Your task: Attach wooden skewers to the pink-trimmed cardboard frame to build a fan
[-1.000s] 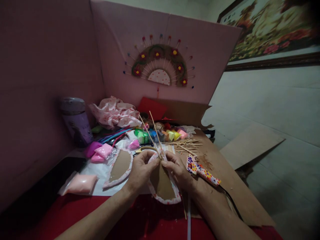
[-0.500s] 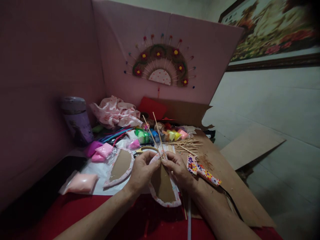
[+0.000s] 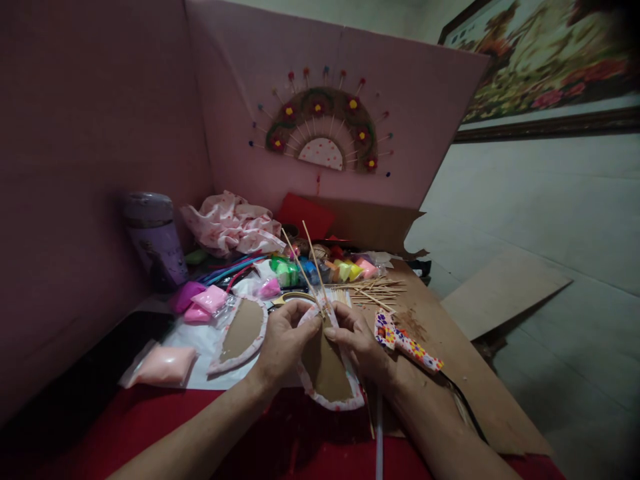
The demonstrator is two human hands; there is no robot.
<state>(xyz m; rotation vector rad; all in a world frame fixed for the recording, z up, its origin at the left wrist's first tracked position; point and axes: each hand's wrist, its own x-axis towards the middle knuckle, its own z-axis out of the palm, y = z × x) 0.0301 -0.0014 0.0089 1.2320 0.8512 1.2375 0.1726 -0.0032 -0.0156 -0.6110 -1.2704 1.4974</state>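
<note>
Between my hands is a half-round cardboard piece (image 3: pixel 327 367) edged with white, pink-spotted fabric, its bare brown side toward me. My left hand (image 3: pixel 289 333) is closed on its upper left edge, thumb on the face. On the other side my right hand (image 3: pixel 359 339) pinches the upper right edge, thumb near the base of the sticks. Two thin wooden sticks (image 3: pixel 311 270) stand up from the piece's top end, spread in a narrow V. A second fabric-edged cardboard half-round (image 3: pixel 243 335) lies flat to the left of my left hand.
A flower-patterned glue gun (image 3: pixel 407 341) lies right of my right hand, its black cord trailing forward. Behind are loose wooden sticks (image 3: pixel 380 291), scissors (image 3: pixel 293 296) and colourful clay packets (image 3: pixel 286 272). A purple tumbler (image 3: pixel 157 243) stands left. A decorated half-round (image 3: pixel 320 110) hangs on the pink panel.
The two sticks' upper ends have shifted slightly left. My right thumb has moved slightly right and down on the piece; my left hand stays nearly in place.
</note>
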